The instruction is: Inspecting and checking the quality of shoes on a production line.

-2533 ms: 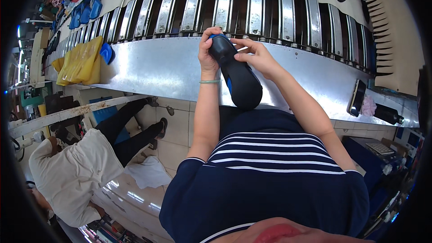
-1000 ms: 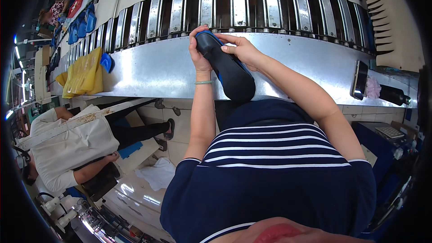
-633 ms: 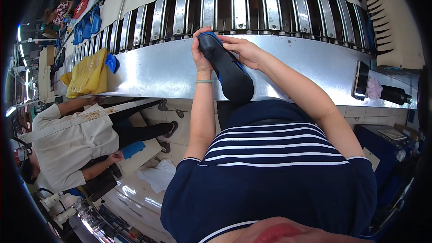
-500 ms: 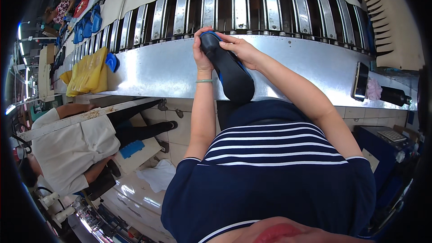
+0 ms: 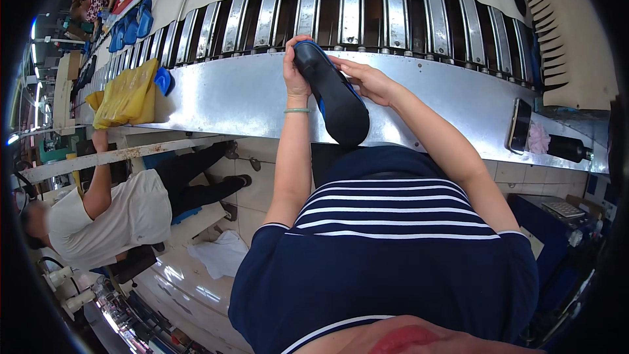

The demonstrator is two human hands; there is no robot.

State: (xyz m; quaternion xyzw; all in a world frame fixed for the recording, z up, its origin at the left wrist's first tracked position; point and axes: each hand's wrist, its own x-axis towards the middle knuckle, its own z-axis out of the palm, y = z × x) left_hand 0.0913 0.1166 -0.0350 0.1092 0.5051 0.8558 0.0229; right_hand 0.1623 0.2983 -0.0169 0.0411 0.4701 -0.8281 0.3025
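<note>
A shoe with a black sole and blue upper [image 5: 346, 115] is held sole-up over the metal ledge, its heel end away from me and its toe toward my body. My left hand [image 5: 297, 78] wraps around the heel end, closed on it. Along the shoe's right side is my right hand [image 5: 370, 82], with fingers stretched out and tips near or against the edge of the upper. Whether those fingertips press on it I cannot tell. A green bangle [image 5: 297, 110] circles my left wrist.
Beyond the metal ledge [image 5: 229, 92] runs a slatted roller conveyor [image 5: 350, 16]. Left on the ledge lie yellow bags [image 5: 128, 98] and a blue piece [image 5: 164, 81]. A phone [image 5: 519, 124], pink scrunchie [image 5: 538, 139] and black bottle [image 5: 569, 149] lie right. A co-worker [image 5: 124, 219] sits at left.
My right hand has slid off the heel area and rightward, its fingers straightening. My left hand keeps its hold. The co-worker has raised an arm toward the yellow bags.
</note>
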